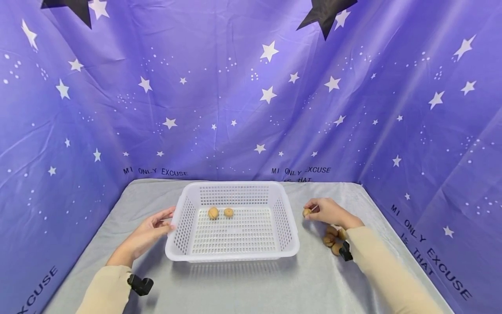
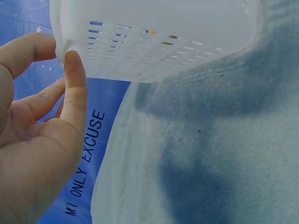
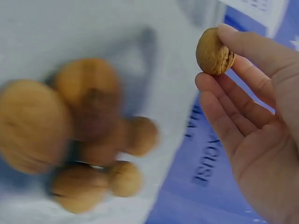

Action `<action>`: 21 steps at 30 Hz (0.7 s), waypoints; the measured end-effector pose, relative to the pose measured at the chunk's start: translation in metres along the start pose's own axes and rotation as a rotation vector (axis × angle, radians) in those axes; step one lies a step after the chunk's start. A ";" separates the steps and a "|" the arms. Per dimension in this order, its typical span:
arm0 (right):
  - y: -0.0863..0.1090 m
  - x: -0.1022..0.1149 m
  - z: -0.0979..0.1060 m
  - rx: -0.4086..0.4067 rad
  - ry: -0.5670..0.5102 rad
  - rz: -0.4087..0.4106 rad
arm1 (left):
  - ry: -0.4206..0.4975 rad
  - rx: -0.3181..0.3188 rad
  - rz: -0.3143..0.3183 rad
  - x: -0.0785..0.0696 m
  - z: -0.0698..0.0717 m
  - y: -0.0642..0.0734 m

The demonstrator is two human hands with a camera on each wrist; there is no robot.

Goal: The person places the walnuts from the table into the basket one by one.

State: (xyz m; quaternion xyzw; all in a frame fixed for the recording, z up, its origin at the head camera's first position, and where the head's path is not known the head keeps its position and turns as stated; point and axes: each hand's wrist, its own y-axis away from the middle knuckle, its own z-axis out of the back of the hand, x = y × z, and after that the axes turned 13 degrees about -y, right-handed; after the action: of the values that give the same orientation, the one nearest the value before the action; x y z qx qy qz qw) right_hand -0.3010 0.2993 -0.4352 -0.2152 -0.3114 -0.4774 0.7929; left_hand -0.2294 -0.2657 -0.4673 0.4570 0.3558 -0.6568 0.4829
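A white plastic basket (image 1: 232, 256) with a grid of holes stands on the table. My left hand (image 1: 147, 233) grips its left rim, the thumb (image 2: 74, 77) on the near side and the other fingers beyond. Two light brown walnuts, one larger (image 1: 213, 213) and one smaller (image 1: 228, 212), lie inside toward the back left. To the right of the basket, my right hand (image 1: 331, 213) pinches a walnut (image 3: 212, 52) between thumb and fingertips, above the table. Beneath the right wrist lies a pile of several walnuts (image 1: 328, 240), blurred in the right wrist view and partly hidden by the sleeve.
A grey cloth covers the table (image 1: 243, 288). Purple curtains (image 1: 219, 100) with white stars and printed words hang at the back and on both sides. Small black cameras (image 1: 140, 284) sit on the wrists.
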 end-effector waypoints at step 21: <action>-0.061 0.093 0.013 -0.009 -0.004 0.122 | -0.025 -0.002 0.026 -0.003 0.000 0.000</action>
State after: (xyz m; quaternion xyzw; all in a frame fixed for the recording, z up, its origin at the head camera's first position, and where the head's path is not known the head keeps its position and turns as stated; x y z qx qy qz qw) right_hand -0.3263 0.2224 -0.3581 -0.2380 -0.2972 -0.4293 0.8189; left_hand -0.2287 -0.2646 -0.4648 0.4528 0.3446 -0.6558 0.4961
